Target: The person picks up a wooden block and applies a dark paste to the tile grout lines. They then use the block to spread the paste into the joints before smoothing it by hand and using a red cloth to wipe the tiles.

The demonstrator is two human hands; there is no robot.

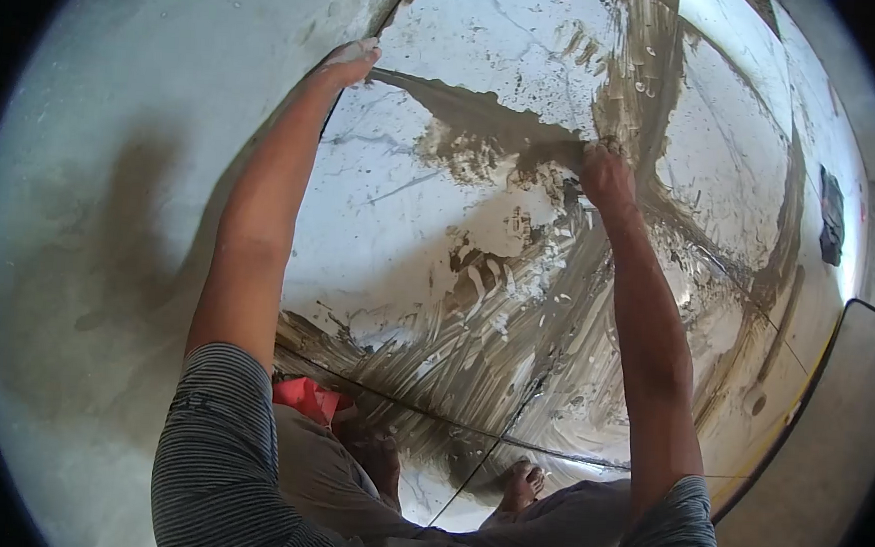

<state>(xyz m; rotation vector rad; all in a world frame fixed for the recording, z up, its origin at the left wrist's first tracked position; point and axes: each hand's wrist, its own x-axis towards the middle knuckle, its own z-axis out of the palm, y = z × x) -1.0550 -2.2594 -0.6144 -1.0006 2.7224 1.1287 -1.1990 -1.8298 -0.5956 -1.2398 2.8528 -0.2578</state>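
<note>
White marbled floor tiles (362, 199) are smeared with wet brown-grey grout paste (497, 122), thickest along the joints and in streaks across the middle. My right hand (610, 176) presses low on the tiles at a smeared joint, its fingers curled closed. Whatever it grips, if anything, is hidden beneath the fingers. My left hand (353, 63) rests against the foot of the grey wall at the tile edge, fingers stretched out and nothing visible in them. Pale residue coats its fingertips.
A plain grey wall (91, 202) rises along the left. My bare foot (523, 486) stands on the tiles, near a red cloth-like item (308, 399) by my other leg. To the right lie a dark flat object (832, 217) and a black-and-yellow edge or cable (809, 397).
</note>
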